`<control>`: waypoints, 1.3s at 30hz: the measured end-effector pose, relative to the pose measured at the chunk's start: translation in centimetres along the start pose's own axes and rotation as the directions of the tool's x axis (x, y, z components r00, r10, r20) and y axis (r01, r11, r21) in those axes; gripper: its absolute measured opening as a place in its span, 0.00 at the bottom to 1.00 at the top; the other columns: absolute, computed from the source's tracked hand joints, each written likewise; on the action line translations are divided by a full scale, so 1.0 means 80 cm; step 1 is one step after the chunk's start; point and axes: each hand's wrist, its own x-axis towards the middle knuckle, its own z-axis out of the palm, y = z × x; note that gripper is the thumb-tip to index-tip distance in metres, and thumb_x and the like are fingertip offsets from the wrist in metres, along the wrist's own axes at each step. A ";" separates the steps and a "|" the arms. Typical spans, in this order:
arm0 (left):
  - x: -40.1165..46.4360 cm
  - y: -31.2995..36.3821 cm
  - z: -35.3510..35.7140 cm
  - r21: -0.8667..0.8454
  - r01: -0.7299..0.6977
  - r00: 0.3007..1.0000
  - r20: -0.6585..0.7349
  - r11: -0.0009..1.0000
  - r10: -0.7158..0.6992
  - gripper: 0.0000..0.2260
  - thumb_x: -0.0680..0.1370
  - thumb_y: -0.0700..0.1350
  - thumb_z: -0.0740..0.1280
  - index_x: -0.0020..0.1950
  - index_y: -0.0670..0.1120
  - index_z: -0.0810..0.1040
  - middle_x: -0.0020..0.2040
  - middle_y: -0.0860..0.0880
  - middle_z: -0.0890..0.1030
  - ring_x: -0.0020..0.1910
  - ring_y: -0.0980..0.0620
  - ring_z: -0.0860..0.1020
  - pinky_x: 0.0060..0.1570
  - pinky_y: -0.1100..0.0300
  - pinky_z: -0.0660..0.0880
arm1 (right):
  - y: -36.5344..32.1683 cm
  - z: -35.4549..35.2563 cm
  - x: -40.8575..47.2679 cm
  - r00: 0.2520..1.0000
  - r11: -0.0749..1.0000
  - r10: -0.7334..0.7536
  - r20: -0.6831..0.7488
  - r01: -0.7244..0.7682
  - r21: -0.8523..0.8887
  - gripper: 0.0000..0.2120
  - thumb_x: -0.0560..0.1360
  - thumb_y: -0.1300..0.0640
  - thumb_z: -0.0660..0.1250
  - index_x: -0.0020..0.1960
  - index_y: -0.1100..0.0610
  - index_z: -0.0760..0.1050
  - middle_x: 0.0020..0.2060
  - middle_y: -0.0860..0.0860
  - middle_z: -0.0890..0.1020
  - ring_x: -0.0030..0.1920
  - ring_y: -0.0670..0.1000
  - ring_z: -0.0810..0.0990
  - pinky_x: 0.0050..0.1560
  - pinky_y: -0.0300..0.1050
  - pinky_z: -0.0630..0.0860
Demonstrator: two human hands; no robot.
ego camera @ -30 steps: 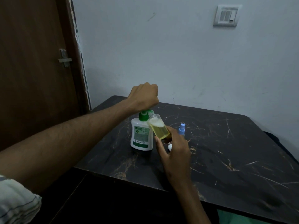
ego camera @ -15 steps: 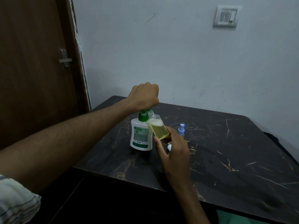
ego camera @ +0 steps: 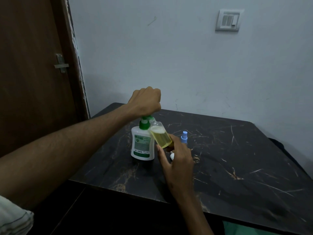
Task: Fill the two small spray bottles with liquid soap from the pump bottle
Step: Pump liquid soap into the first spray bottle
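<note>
A white pump bottle with a green collar stands on the dark table. My left hand is a closed fist on top of its green pump head, which it mostly hides. My right hand holds a small clear spray bottle, tilted with its open neck at the pump's nozzle. It is largely full of yellow soap with foam on top. A second small bottle with a blue spray top stands behind my right hand, its body hidden. A small white cap lies by my right palm.
The table fills the corner between a pale wall and a brown door at the left. A light switch plate is high on the wall. The table's front edge runs diagonally below my right wrist.
Both hands and the bottles hold nearly the same pose. The pump head sits slightly higher above the green collar now.
</note>
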 end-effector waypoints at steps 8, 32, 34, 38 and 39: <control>-0.003 -0.005 0.004 -0.043 0.035 0.999 -0.003 0.998 -0.035 0.04 0.76 0.39 0.65 0.48 0.45 0.78 0.46 0.46 0.82 0.43 0.45 0.81 0.48 0.47 0.81 | 0.001 0.002 0.000 1.000 1.000 0.005 -0.004 -0.005 -0.010 0.21 0.77 0.44 0.68 0.68 0.50 0.74 0.52 0.47 0.80 0.50 0.44 0.74 0.48 0.29 0.65; -0.006 -0.002 -0.001 -0.056 0.036 0.999 -0.010 0.998 -0.036 0.05 0.75 0.38 0.65 0.49 0.44 0.78 0.46 0.45 0.82 0.43 0.44 0.81 0.46 0.48 0.79 | -0.002 -0.001 0.000 1.000 1.000 0.002 -0.009 -0.001 0.017 0.21 0.78 0.44 0.66 0.68 0.52 0.75 0.50 0.47 0.80 0.49 0.47 0.76 0.48 0.31 0.67; -0.005 0.000 -0.003 -0.050 0.026 1.000 -0.007 0.998 -0.027 0.05 0.74 0.38 0.65 0.48 0.44 0.78 0.46 0.45 0.82 0.43 0.44 0.81 0.47 0.47 0.80 | -0.001 0.000 0.000 1.000 1.000 0.006 -0.008 -0.006 0.019 0.21 0.78 0.44 0.66 0.68 0.52 0.75 0.51 0.48 0.81 0.50 0.47 0.76 0.48 0.32 0.68; -0.005 -0.003 0.003 -0.076 0.050 0.999 -0.008 0.996 -0.051 0.06 0.73 0.38 0.64 0.38 0.48 0.73 0.42 0.46 0.82 0.41 0.44 0.81 0.43 0.49 0.78 | 0.000 -0.001 0.001 1.000 1.000 0.011 -0.002 -0.010 0.013 0.21 0.79 0.44 0.66 0.68 0.50 0.74 0.51 0.47 0.79 0.50 0.46 0.76 0.48 0.29 0.66; -0.005 -0.004 0.005 -0.084 0.058 0.998 -0.006 0.995 -0.058 0.07 0.73 0.38 0.64 0.38 0.48 0.72 0.42 0.47 0.82 0.40 0.44 0.80 0.42 0.50 0.77 | 0.000 -0.001 0.001 1.000 1.000 0.009 -0.003 -0.009 0.013 0.20 0.79 0.44 0.66 0.68 0.50 0.74 0.51 0.47 0.79 0.50 0.46 0.75 0.48 0.29 0.66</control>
